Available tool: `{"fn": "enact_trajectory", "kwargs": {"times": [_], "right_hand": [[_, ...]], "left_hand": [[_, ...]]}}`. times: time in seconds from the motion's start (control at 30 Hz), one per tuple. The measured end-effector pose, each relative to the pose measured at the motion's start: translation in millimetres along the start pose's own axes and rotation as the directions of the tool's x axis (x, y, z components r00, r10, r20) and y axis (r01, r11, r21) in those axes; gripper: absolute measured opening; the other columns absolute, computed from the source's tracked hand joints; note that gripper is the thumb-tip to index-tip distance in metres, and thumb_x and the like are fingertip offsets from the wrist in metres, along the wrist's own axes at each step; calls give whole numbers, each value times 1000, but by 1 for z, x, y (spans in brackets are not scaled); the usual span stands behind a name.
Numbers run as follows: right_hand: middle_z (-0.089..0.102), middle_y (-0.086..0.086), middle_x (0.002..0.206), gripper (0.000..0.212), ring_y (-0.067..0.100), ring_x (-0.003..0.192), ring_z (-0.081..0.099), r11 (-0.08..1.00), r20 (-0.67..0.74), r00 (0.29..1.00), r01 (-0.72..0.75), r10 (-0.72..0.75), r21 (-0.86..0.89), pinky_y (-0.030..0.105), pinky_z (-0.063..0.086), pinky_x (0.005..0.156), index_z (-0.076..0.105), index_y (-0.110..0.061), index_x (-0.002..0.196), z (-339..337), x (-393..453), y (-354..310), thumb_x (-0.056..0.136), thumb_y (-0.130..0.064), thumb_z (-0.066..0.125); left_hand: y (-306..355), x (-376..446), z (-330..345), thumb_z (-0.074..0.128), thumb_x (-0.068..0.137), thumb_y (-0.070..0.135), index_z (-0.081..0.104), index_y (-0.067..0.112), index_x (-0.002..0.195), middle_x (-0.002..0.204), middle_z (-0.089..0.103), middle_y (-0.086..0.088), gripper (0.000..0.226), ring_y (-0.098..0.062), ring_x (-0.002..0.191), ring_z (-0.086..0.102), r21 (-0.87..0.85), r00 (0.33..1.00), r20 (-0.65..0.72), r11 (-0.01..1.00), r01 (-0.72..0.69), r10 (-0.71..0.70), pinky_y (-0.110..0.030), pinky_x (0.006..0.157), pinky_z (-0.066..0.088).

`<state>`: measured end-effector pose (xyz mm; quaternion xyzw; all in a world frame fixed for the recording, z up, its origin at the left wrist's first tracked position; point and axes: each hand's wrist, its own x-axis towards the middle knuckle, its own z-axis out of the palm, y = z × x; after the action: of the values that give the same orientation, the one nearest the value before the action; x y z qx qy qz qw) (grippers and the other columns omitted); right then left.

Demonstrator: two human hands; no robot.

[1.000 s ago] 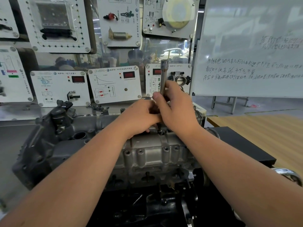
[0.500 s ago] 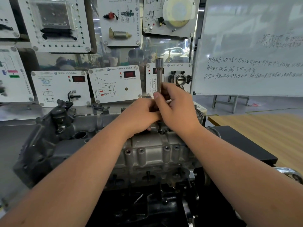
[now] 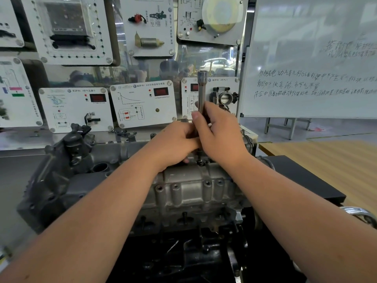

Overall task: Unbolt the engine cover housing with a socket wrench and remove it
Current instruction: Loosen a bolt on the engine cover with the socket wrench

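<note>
Engine cover [image 3: 189,186] sits on the dark stand, whiteboard [image 3: 310,58] and sensor panels [image 3: 142,105] behind. Both hands meet above it: right hand [image 3: 222,135] wraps the upright socket wrench [image 3: 202,90], left hand [image 3: 175,141] grips its lower shaft, hiding the bolt.

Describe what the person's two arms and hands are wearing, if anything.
Nothing shows on either one. The left hand and the right hand are bare, with no gloves, rings or watch in view. Both forearms are uncovered right down to the bottom edge of the picture, so no sleeve appears.
</note>
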<state>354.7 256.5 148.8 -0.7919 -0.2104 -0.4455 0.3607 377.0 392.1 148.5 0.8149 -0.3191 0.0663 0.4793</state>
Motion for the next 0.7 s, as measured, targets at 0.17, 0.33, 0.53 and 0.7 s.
{"fn": "enact_trajectory", "kwargs": {"times": [0.17, 0.33, 0.53, 0.7], "right_hand": [[62, -7, 83, 19, 8, 75, 59, 999, 6, 1000, 20, -21, 37, 24, 47, 66, 61, -9, 112, -1, -1, -1, 98, -21, 61], [65, -4, 85, 20, 12, 78, 61, 999, -63, 998, 19, -17, 32, 27, 49, 71, 65, -5, 111, 0, -3, -1, 95, -17, 65], [63, 0, 76, 15, 10, 66, 56, 1000, -2, 1000, -14, 14, 6, 26, 42, 60, 63, -5, 97, -1, 0, 2, 100, -18, 57], [70, 5, 88, 31, 19, 80, 65, 998, -33, 999, -32, 33, 49, 31, 51, 72, 63, -6, 119, -2, -1, 0, 94, -25, 68]], "left_hand": [[2, -1, -4, 67, 83, 24, 69, 55, 78, 78, 76, 14, 32, -10, 72, 76, 34, 1000, -5, 999, -17, 18, -9, 45, 43], [-2, 2, -2, 69, 79, 30, 73, 41, 86, 83, 77, 9, 13, -14, 78, 76, 38, 999, -34, 999, 20, -19, -20, 52, 51], [2, -3, -1, 68, 82, 30, 72, 43, 91, 87, 77, 9, 16, -15, 83, 76, 1, 999, 2, 999, 40, -40, -19, 50, 50], [7, -3, -1, 64, 72, 40, 62, 65, 78, 82, 74, 20, 26, -5, 72, 75, 36, 1000, 16, 999, 22, -23, -16, 44, 47]]}}
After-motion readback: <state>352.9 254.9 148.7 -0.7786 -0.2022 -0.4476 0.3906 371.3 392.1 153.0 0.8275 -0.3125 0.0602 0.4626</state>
